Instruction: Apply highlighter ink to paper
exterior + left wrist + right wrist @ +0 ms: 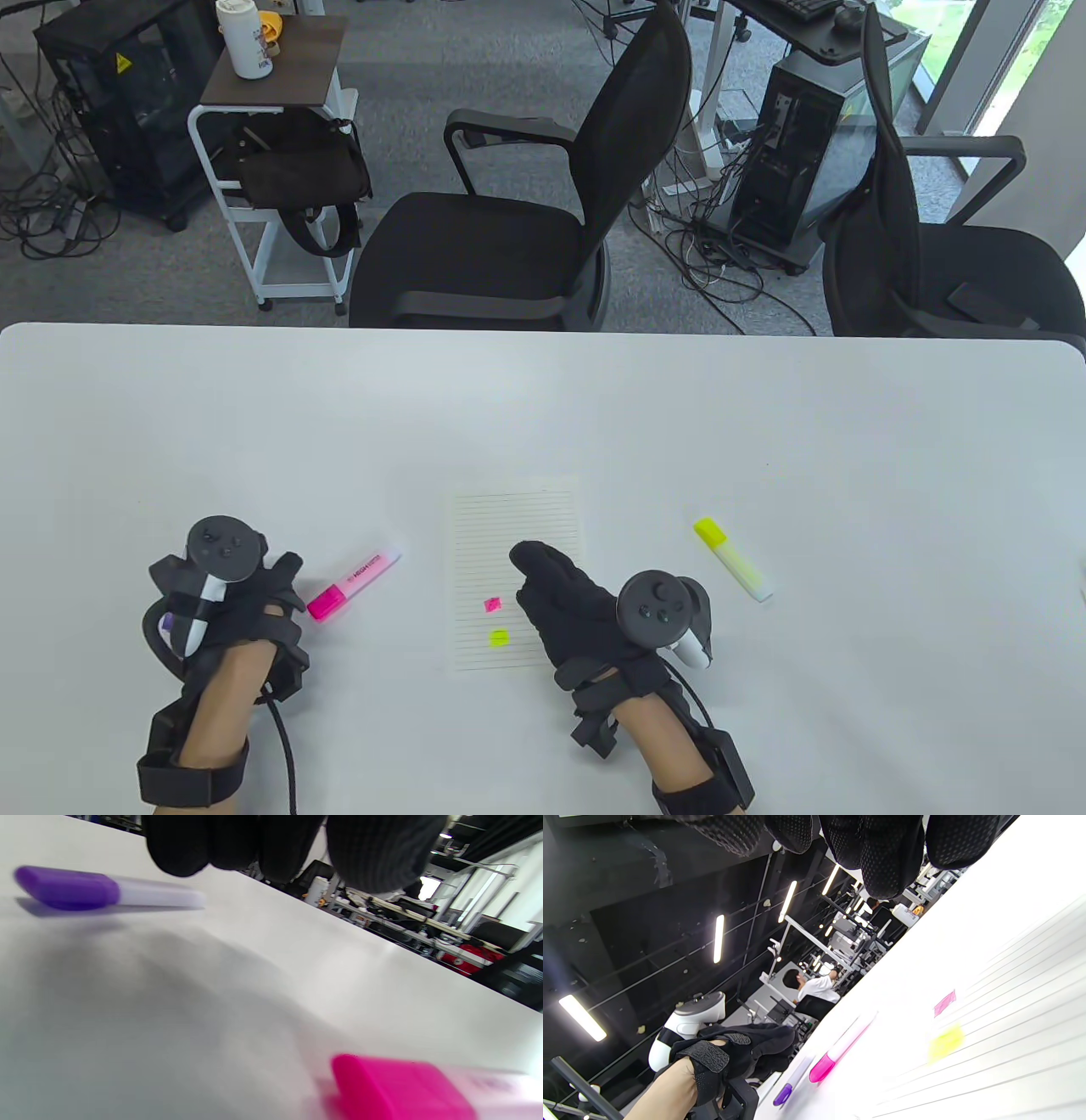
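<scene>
Resting on the surface, the lined paper already carries a pink mark and a yellow mark. Pink highlighter and yellow highlighter lie capped either side of it. A purple highlighter lies untouched beneath the left hand, whose grip holds nothing. Right hand rests on the paper, fingers relaxed, empty. Judgement: purple ink likely remains.

Black knit gloves — dark round trackers with white handles, black wrist straps, cable.
</scene>
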